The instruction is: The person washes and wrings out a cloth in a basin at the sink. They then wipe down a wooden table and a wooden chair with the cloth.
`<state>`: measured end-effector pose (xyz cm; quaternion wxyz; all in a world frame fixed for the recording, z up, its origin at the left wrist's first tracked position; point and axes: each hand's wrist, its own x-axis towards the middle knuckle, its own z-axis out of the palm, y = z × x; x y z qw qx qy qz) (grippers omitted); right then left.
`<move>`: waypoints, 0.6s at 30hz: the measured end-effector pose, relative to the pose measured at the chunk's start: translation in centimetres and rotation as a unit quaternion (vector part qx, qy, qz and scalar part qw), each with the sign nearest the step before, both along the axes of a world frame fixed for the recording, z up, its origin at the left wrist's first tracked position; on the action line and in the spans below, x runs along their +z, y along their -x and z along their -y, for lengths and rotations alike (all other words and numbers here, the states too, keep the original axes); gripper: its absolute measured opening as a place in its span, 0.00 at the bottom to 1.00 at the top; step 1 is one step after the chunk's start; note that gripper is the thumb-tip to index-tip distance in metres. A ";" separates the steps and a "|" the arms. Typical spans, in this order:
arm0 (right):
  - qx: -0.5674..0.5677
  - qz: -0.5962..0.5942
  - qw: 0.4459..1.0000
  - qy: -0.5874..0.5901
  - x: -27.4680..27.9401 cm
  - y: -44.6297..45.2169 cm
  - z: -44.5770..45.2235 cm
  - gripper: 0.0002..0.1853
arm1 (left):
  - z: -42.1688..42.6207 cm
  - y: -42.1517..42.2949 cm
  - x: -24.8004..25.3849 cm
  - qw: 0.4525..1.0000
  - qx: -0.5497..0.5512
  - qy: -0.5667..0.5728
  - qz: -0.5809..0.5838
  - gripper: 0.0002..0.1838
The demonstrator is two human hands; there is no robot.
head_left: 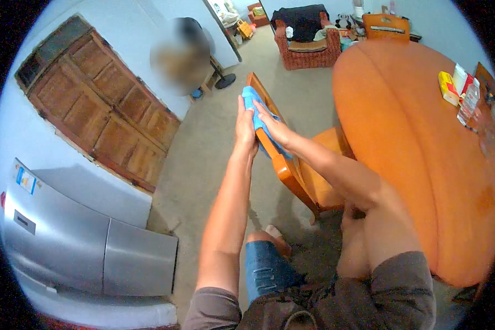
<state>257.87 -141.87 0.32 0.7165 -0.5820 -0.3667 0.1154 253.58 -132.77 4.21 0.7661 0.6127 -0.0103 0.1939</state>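
A blue cloth (249,94) is folded over the top rail of a wooden chair (280,162). On the outer side of the rail, my left hand (245,125) presses the cloth, its fingers pointing up along the wood. From the seat side, my right hand (273,127) holds the cloth against the rail, fingers bent over it. The rail lies between my two palms, and part of the cloth hangs down behind my right wrist. My right forearm passes above the chair seat (327,144).
An oval wooden table (390,137) stands close on the right, with a yellow box (448,88) and a clear bottle (468,103) on it. A silver refrigerator (82,236) is at lower left, below wooden doors (102,104). A blurred shape and a wicker armchair (308,52) are farther back.
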 end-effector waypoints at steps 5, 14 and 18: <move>0.095 -0.056 0.994 -0.025 0.2 2.7 2.2 0.28 | 0.4 1.6 -2.4 0.997 0.023 -0.057 0.053 0.33; 0.149 -0.086 0.984 0.052 1.0 5.4 5.9 0.28 | 4.1 7.0 -1.8 0.997 0.033 -0.066 0.016 0.33; 0.130 0.065 0.977 0.154 2.5 6.1 7.4 0.31 | 4.2 8.2 -3.3 0.996 0.033 -0.082 0.033 0.32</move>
